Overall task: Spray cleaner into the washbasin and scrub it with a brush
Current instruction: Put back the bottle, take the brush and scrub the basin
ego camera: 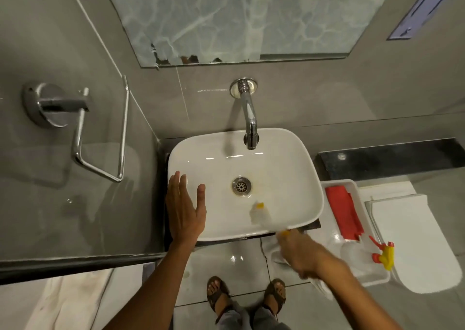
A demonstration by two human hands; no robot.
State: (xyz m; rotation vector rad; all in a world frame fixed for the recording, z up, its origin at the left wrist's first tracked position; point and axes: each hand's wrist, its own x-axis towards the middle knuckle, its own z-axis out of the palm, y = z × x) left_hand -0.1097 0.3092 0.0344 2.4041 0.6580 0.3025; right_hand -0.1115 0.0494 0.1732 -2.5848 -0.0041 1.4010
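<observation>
- left hand (185, 210): i am resting it flat on the near-left rim of the washbasin (297, 153), fingers spread wide, gripping nothing.
- right hand (300, 255): i am closing it around a blurred white object with a yellow tip (260, 212), reaching over the near rim toward the drain (241, 185); i am judging this to be a spray bottle, though the blur is making brush or bottle hard to tell.
- second spray bottle (364, 253), red and yellow trigger: lying on its side in the white tray (338, 182), just right of my right hand.
- red cloth (343, 211): lying in the same tray, beyond that bottle.
- tap (250, 118): hanging over the far side of the bowl, well ahead of both hands.
- risk: my left hand is sitting inside the likely spray path, so cleaner may be landing on skin.
- risk: a right elbow swinging outward may be knocking the tray.
- risk: the floor tiles (226, 267) are looking glossy, possibly wet, under sandalled feet; slipping is possible.
</observation>
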